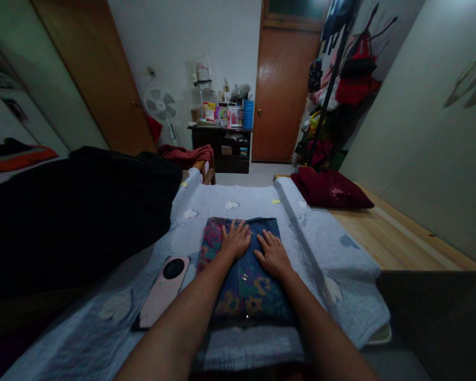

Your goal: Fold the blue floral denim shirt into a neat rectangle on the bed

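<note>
A folded denim garment [241, 301] with a floral pattern and metal buttons lies on the pale blue bedcover [249, 198]. My left hand [236, 241] rests flat on its upper middle, fingers spread, holding nothing. Just to the right, my right hand [273, 255] lies on the same garment, palm down with its fingers apart. The two hands do not touch. Left of the garment is a pink phone [162, 293], back side up, with a round black camera ring; my left forearm passes close to it.
Black clothing [83, 211] is heaped at the left. A folded dark red garment [331, 189] sits at the right, by a bare wooden board [412, 238]. Farther back are a white fan [161, 105], a dark cabinet [202, 138] with small items, and a wooden door [281, 95].
</note>
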A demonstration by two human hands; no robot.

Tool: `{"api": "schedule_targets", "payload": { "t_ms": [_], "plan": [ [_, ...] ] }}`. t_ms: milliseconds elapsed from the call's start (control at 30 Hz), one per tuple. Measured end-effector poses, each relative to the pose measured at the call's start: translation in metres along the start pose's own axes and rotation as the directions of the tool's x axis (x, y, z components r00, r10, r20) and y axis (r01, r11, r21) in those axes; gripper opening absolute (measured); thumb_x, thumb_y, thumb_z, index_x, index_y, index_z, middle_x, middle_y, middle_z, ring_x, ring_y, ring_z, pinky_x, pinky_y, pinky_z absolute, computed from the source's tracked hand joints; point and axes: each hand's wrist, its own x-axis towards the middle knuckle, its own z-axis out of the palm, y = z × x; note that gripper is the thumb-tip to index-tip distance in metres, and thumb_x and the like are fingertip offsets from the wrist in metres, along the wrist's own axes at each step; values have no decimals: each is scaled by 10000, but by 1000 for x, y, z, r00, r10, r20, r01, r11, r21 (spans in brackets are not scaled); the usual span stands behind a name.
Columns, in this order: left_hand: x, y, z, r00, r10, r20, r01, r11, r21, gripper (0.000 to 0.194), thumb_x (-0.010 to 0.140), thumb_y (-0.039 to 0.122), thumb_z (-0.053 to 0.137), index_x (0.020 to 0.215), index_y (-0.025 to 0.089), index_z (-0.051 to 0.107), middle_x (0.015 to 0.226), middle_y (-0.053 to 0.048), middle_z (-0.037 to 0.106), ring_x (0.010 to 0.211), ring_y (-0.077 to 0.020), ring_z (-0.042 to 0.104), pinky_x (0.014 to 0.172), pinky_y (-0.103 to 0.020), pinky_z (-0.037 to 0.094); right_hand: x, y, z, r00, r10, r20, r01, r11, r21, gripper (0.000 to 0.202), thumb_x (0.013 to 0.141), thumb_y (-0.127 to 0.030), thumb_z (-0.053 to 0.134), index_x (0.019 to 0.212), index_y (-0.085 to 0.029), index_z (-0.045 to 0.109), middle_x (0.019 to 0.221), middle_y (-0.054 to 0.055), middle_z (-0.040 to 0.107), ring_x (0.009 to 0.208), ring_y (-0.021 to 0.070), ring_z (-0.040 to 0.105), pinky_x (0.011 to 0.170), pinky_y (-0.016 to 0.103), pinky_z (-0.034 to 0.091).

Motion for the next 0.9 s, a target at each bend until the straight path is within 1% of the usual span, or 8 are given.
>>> {"api": "schedule_targets", "payload": {
  "t_ms": [167, 400, 533, 633, 700, 767, 833, 900],
  "plan": [
    [-1, 1, -1, 1000, 10, 5, -10, 1000, 15, 500, 983, 456, 254, 1435, 332, 426, 1574, 11, 312, 1460, -306, 189, 1136, -657, 133, -14, 1, -3, 1000, -3, 26, 3, 1000, 4, 651, 952, -536, 395, 1500, -190, 339, 1588, 103, 241, 1460, 276, 202, 1178, 447, 157],
    [-1, 1, -3, 1000, 15, 7, -15, 1000, 13, 506, 983, 454, 244, 1432, 317, 432, 1568, -1, 327, 1457, -312, 192, 1123, -678, 146, -38, 2, -5, 999, 11, 49, -11, 1000, 15, 672, 951, -516, 406, 1519, -174, 291, 1594, 105, 218, 1475, 280, 140, 1175, 449, 179],
    [0, -1, 0, 1000, 22, -6, -22, 1000, 11, 492, 980, 453, 263, 1425, 334, 436, 1570, 6, 321, 1456, -314, 196, 1122, -682, 140, -49, 5, -5, 1000, -8, 26, 8, 1000, 19, 666, 949, -482, 422, 1509, -142, 307, 1592, 127, 207, 1474, 276, 144, 1170, 447, 208],
    [0, -1, 0, 1000, 17, 13, -17, 1000, 0, 490, 979, 460, 268, 1427, 347, 429, 1573, 7, 314, 1460, -316, 184, 1122, -683, 132, -55, 4, -10, 1000, -8, 28, 7, 1000, 26, 654, 941, -450, 445, 1492, -114, 342, 1573, 149, 255, 1462, 290, 193, 1163, 453, 231],
    [1, -1, -1, 1000, 10, 27, -10, 1000, -5, 493, 980, 460, 258, 1430, 343, 425, 1576, 4, 308, 1461, -314, 181, 1122, -682, 127, -56, -1, -18, 998, 31, 53, -33, 999, 30, 631, 925, -410, 480, 1465, -96, 390, 1541, 175, 321, 1437, 313, 262, 1147, 466, 264],
    [1, 0, -2, 999, 5, 32, -5, 1000, -7, 500, 981, 462, 248, 1431, 334, 424, 1577, 4, 306, 1462, -312, 180, 1125, -678, 123, -55, -12, -25, 995, 65, 70, -68, 997, 44, 571, 912, -348, 494, 1416, -82, 459, 1502, 196, 386, 1403, 325, 334, 1131, 470, 295],
    [1, 0, -2, 999, 6, 33, -6, 1000, -8, 506, 980, 459, 242, 1432, 323, 424, 1578, 4, 303, 1460, -312, 181, 1126, -676, 125, -55, -27, -29, 998, 43, 38, -47, 994, 96, 500, 928, -294, 449, 1378, -84, 500, 1486, 186, 416, 1385, 301, 372, 1133, 454, 305],
    [1, 1, -3, 999, 9, 37, -8, 1000, -10, 508, 978, 454, 241, 1433, 317, 424, 1580, 5, 299, 1457, -314, 185, 1125, -678, 130, -56, -43, -27, 1000, -3, -13, 6, 987, 164, 486, 948, -280, 406, 1391, -95, 482, 1501, 163, 402, 1392, 266, 368, 1138, 437, 308]
  ]
}}
